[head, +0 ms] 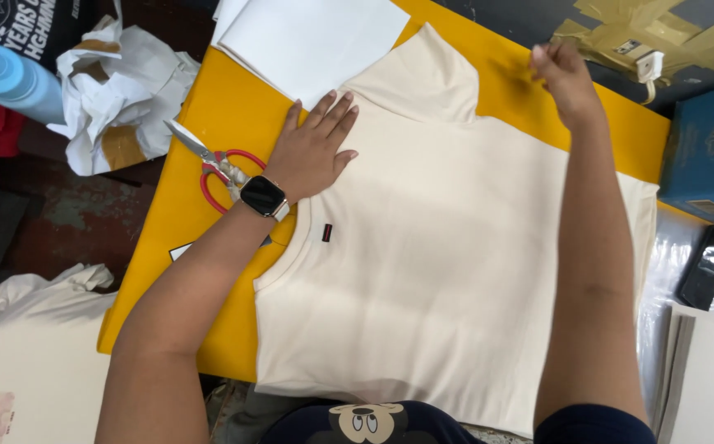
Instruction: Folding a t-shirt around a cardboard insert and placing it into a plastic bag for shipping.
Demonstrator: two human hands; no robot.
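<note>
Nearest the wearer, a cream T-shirt (pixel 439 279) lies spread flat on a yellow board (pixel 168 247), filling the middle of the view, its neckline with a small dark red label (pixel 326 233) turned toward 9 o'clock. The left hand (pixel 311 152), a smartwatch (pixel 263 196) at its wrist, presses flat with fingers spread on the shirt's shoulder at about 11 o'clock, gripping nothing. Just beside that wrist, toward 9 o'clock, red-handled scissors (pixel 213 164) rest on the board. The right hand (pixel 566 78) reaches well apart from the left to about 1 o'clock, at the shirt's far edge beside the sleeve (pixel 422 78); it is blurred, so whether its fingers pinch the cloth cannot be told. Farther off at 12 o'clock lie white sheets (pixel 307 37), with crumpled paper (pixel 118 90) and a blue bottle (pixel 11 78) at 10 o'clock.
</note>
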